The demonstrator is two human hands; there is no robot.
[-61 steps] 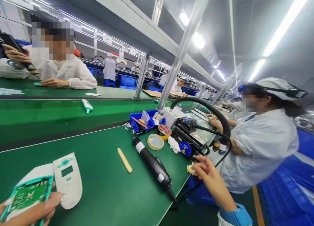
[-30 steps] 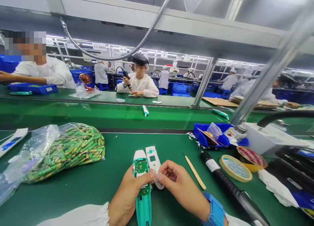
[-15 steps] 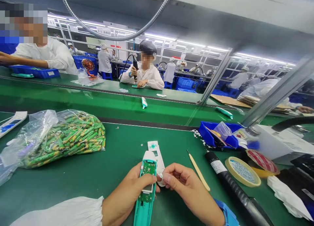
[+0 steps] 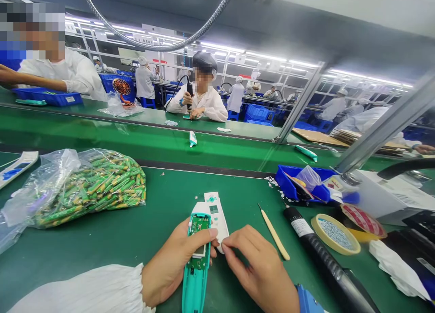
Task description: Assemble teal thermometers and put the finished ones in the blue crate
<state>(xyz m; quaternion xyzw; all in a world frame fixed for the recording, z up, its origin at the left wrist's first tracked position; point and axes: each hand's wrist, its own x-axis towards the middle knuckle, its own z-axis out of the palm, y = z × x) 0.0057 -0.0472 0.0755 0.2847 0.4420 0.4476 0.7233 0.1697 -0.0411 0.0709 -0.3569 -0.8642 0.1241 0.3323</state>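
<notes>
Green workbench (image 4: 102, 263), clear plastic bag of green cylindrical parts (image 4: 91, 188) at left. Left hand (image 4: 173, 263) grasping teal plastic device shell (image 4: 194, 295), exposed green circuit board (image 4: 199, 227) facing up. Right hand (image 4: 258, 267) pinching white plastic cover (image 4: 216, 217) just beside shell. Slim wooden stick (image 4: 274, 232), black cylindrical hand tool (image 4: 322, 254) further right.

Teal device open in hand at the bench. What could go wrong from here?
The bare left hand grips the teal casing with its thumb right over the exposed circuit board, so skin oil or static might reach the board. The white cover, pinched at its end by the right hand, may slip. The black corded tool lies close to that wrist and might get knocked.
</notes>
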